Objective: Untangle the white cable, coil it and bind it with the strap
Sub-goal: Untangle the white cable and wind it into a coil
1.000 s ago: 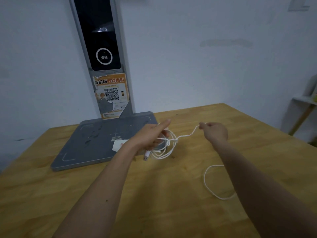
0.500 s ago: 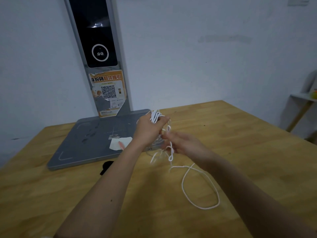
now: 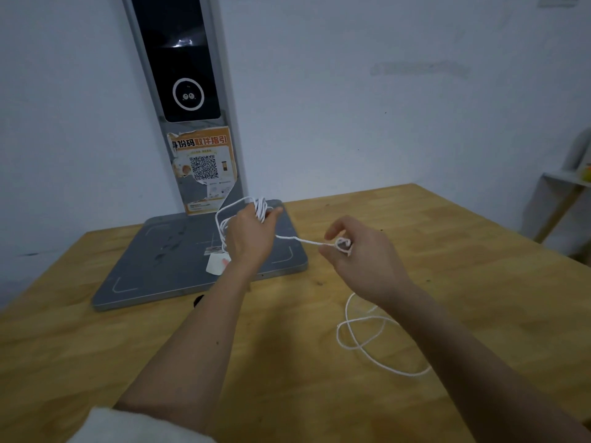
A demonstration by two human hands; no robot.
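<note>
Loose loops of thin white cable [image 3: 367, 334] on the wooden table [image 3: 447, 266], near right. Right hand [image 3: 358, 254] pinches the run mid-air. Left hand [image 3: 251, 233] further back, fingers curled around several coiled turns, above the grey metal base plate [image 3: 153, 266].

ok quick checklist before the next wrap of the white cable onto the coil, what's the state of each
1. Coil held: left hand grips the wound loops of the white cable. ok
2. Feed strand held: right hand pinches it. ok
3. Strand between the hands free of knots. ok
4. Slack on the table: loops cross over each other. not ok
5. Strap within reach: a small dark object shows by the left forearm. cannot tell
6. Cable end plug: hidden. cannot tell
</note>
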